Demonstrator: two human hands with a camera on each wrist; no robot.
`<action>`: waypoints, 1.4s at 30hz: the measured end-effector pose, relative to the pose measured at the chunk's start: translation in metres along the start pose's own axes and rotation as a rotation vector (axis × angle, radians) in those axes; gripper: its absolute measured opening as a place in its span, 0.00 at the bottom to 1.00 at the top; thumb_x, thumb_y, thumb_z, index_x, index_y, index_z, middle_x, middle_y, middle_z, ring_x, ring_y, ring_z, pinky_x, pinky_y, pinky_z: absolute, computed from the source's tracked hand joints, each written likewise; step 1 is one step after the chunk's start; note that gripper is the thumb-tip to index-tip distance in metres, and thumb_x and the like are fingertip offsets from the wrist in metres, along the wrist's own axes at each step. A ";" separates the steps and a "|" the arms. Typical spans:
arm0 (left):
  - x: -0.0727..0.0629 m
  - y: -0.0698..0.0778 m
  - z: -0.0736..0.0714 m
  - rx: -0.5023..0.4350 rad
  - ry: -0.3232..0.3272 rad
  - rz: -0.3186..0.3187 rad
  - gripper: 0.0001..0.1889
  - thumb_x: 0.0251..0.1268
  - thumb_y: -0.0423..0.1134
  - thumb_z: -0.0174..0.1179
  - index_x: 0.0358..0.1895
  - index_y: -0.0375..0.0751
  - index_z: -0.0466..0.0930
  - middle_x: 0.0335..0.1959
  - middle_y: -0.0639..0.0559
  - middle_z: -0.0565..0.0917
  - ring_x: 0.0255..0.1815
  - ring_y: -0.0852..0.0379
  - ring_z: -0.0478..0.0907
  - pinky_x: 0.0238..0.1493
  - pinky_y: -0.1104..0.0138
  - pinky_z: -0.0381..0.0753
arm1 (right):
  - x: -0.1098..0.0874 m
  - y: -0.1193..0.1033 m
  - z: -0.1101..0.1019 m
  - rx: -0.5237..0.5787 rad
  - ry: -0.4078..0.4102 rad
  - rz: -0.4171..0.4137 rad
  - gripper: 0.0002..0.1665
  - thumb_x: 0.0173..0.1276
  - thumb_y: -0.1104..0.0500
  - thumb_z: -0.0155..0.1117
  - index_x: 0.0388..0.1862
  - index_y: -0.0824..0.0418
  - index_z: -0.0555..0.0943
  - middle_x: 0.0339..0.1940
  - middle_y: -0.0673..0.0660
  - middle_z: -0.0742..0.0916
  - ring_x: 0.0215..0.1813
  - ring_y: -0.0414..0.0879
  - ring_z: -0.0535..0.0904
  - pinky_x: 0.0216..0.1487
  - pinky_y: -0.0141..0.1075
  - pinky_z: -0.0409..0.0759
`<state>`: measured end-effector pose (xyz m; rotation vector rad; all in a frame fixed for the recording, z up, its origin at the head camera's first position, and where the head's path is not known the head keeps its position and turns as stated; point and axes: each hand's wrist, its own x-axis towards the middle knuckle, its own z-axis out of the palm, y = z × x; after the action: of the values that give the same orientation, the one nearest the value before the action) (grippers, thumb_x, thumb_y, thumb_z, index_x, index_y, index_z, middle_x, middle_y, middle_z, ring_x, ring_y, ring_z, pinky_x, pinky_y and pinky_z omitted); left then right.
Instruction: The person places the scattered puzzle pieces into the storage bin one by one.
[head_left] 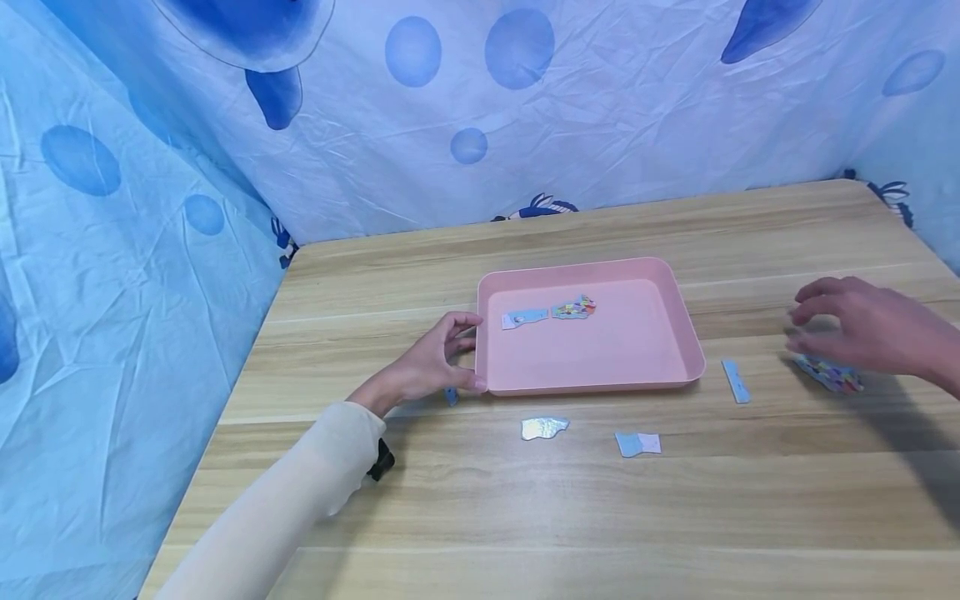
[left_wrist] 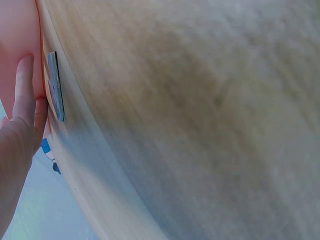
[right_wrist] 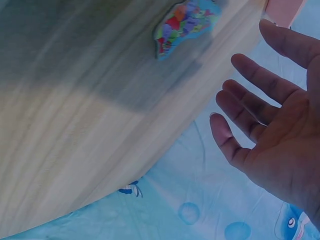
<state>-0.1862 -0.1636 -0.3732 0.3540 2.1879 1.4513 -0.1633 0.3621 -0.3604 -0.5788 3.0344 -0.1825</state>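
Observation:
My left hand [head_left: 433,354] rests its thumb and fingertips against the outer left side of a shallow pink tray [head_left: 600,358]. Inside the tray lie a light-blue puzzle-like piece [head_left: 527,317] and a multicoloured one [head_left: 573,308], end to end. A small blue piece [head_left: 452,397] is on the table by the left thumb; in the left wrist view, a flat piece [left_wrist: 56,90] lies beside the tray wall. My right hand [head_left: 862,325], fingers spread and loosely bent, hovers over a multicoloured piece [head_left: 832,377] with blue edging. Nothing is between its fingers in the right wrist view.
On the wooden table [head_left: 450,517], a narrow blue piece [head_left: 737,382] lies right of the tray. In front of it are a shiny silvery piece [head_left: 545,428] and a blue-and-lilac piece [head_left: 638,444]. A blue sea-patterned cloth [head_left: 360,167] hangs behind and at the sides.

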 end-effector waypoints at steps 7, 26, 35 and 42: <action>0.000 0.000 0.000 -0.002 0.003 -0.004 0.47 0.44 0.31 0.76 0.68 0.49 0.57 0.70 0.52 0.63 0.70 0.54 0.63 0.70 0.61 0.64 | -0.010 0.004 0.003 -0.063 0.002 -0.001 0.17 0.51 0.50 0.76 0.31 0.63 0.85 0.47 0.72 0.80 0.46 0.69 0.77 0.36 0.59 0.79; 0.000 0.000 0.000 0.020 0.008 -0.006 0.47 0.45 0.31 0.76 0.68 0.48 0.57 0.70 0.52 0.63 0.70 0.54 0.63 0.70 0.62 0.65 | -0.026 0.010 0.015 -0.073 -0.042 0.017 0.18 0.44 0.46 0.80 0.25 0.56 0.83 0.46 0.67 0.81 0.47 0.65 0.76 0.33 0.56 0.80; -0.001 0.002 0.001 0.012 0.005 -0.014 0.46 0.45 0.32 0.76 0.67 0.49 0.57 0.70 0.52 0.63 0.70 0.54 0.63 0.71 0.62 0.64 | -0.028 0.006 0.016 -0.082 -0.078 0.048 0.19 0.44 0.49 0.80 0.26 0.60 0.83 0.47 0.71 0.79 0.47 0.66 0.75 0.30 0.55 0.79; -0.003 0.003 0.001 0.008 0.000 -0.011 0.47 0.44 0.33 0.77 0.68 0.48 0.57 0.70 0.52 0.62 0.71 0.53 0.62 0.71 0.61 0.63 | -0.030 0.007 0.019 -0.071 -0.034 0.027 0.15 0.43 0.51 0.80 0.22 0.55 0.81 0.46 0.71 0.79 0.47 0.66 0.75 0.28 0.53 0.79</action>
<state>-0.1835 -0.1633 -0.3699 0.3444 2.1930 1.4370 -0.1366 0.3776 -0.3798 -0.5391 3.0248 -0.0642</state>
